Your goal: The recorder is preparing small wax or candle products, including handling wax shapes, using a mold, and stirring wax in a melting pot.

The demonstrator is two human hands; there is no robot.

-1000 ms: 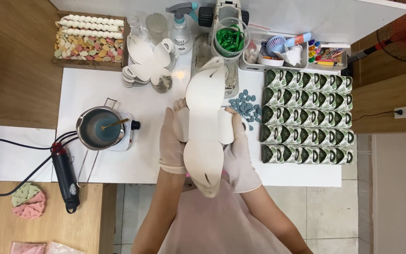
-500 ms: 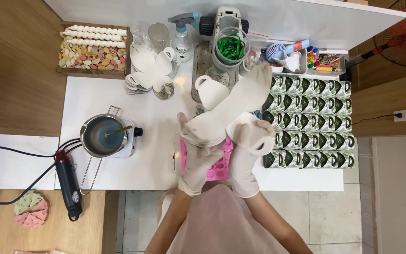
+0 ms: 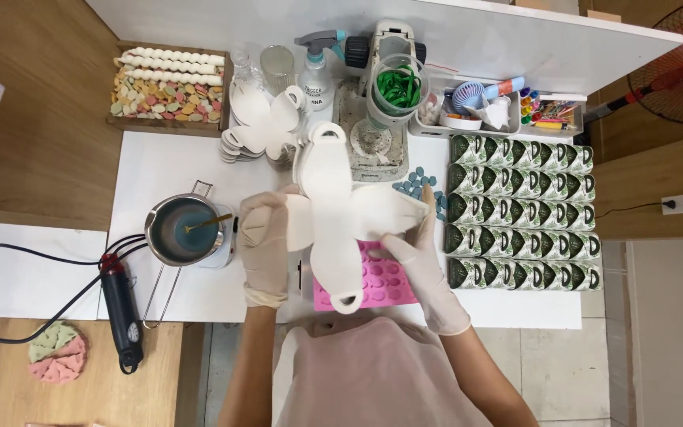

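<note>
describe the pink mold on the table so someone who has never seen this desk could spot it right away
Start at the white table and go to its near edge, just in front of the person. The pink mold lies flat there, under the white cut-out card that both hands hold. It is the only pink tray, studded with small rounded cavities, left of the green patterned boxes.

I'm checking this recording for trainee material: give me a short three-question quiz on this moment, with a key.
1. True or false: both gloved hands grip the white die-cut box blank above the table.
2. What lies under the blank, right in front of the person? A) a blue tray B) a pink silicone mould C) a green bowl
3. What stands in the metal melting pot left of the left hand?

Key:
1. True: the left hand holds its left flap, the right hand its right flap.
2. B
3. A thin yellowish stirring stick, resting in blue liquid.
</note>
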